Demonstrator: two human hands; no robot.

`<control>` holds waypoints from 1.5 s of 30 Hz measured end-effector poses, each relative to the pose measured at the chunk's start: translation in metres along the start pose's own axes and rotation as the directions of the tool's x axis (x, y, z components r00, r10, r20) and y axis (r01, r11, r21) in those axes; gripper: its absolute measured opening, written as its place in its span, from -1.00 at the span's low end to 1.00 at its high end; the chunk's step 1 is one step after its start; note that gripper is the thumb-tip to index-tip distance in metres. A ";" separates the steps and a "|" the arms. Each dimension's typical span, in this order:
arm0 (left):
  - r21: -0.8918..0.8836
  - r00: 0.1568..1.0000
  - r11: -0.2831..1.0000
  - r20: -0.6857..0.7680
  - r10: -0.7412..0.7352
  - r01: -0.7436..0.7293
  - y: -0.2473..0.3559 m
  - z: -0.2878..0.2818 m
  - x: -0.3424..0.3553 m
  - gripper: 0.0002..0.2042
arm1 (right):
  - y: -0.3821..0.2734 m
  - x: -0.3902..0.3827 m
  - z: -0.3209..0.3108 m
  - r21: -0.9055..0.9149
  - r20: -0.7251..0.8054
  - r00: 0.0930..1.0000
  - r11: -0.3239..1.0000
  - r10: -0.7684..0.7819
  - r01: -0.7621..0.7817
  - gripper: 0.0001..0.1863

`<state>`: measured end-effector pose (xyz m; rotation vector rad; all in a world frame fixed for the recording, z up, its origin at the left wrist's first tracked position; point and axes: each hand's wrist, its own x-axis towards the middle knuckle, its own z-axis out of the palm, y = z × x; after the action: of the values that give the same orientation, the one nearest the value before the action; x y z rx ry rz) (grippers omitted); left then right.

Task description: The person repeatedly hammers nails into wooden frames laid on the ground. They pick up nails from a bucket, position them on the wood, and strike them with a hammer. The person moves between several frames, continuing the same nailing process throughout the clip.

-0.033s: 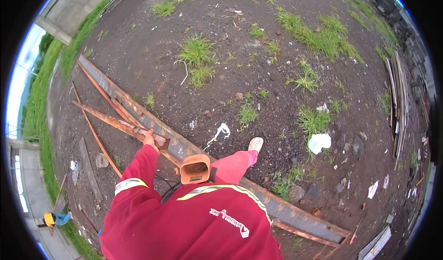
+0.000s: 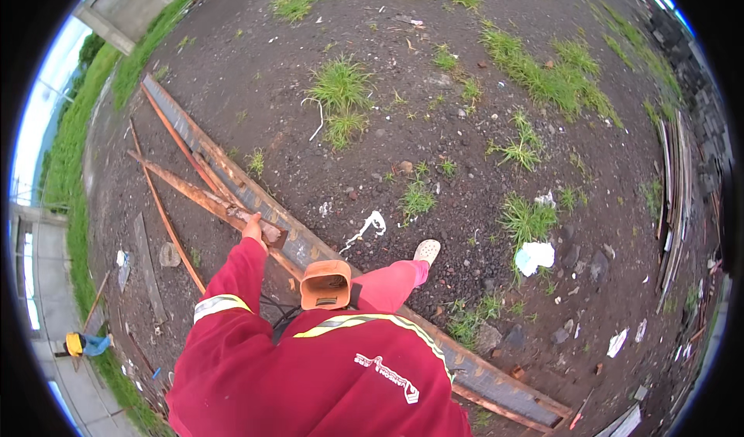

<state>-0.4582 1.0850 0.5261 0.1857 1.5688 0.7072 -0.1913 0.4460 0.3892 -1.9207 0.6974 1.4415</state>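
My left hand [image 2: 253, 229] is closed around the near end of a long rust-brown bar [image 2: 198, 194], just left of my body. Whether the bar is metal or wood I cannot tell. Its far end reaches up and to the left. Just beyond it, a long grey channel-shaped beam [image 2: 298, 245] with rusty edges lies across the dirt, running from far left to near right and passing beneath me. An orange-brown open pouch [image 2: 325, 284] hangs at my waist. My right hand is outside the picture, with no part of that arm's end showing.
A thin rust-coloured strip [image 2: 165, 216] and a grey board [image 2: 148, 263] lie at left. Long thin pieces are stacked [image 2: 673, 197] at far right. White scraps [image 2: 534, 258], stones and grass tufts dot the dirt. A person in a yellow top [image 2: 75, 344] is at far left.
The view has turned slightly. My left hand keeps its hold on the bar, which has barely moved.
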 end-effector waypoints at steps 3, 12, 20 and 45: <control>0.079 0.972 0.993 -0.209 0.104 -0.090 -0.030 0.050 -0.024 -0.55 | -0.142 0.036 -0.084 -0.249 0.032 0.999 0.968 -0.013 0.020 -0.80; 0.206 0.916 0.974 -0.366 0.163 -0.091 -0.139 0.166 -0.063 -0.42 | -0.523 0.077 -0.194 -0.714 0.127 0.980 0.672 -0.151 0.196 -0.81; -0.020 0.921 0.987 -0.362 0.144 -0.162 -0.249 0.188 -0.206 -0.28 | -0.834 0.108 -0.137 -0.888 0.348 0.920 0.250 -0.182 0.385 -0.82; -0.091 0.733 0.949 -0.614 -0.292 0.302 -0.775 0.516 -0.615 -0.42 | -0.395 -0.044 0.099 -0.720 0.610 0.684 -0.080 0.400 0.689 -0.36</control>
<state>0.3444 0.3195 0.6483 -0.3289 2.1770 0.5189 0.0238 0.7833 0.4783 -1.6648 -1.6334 2.6151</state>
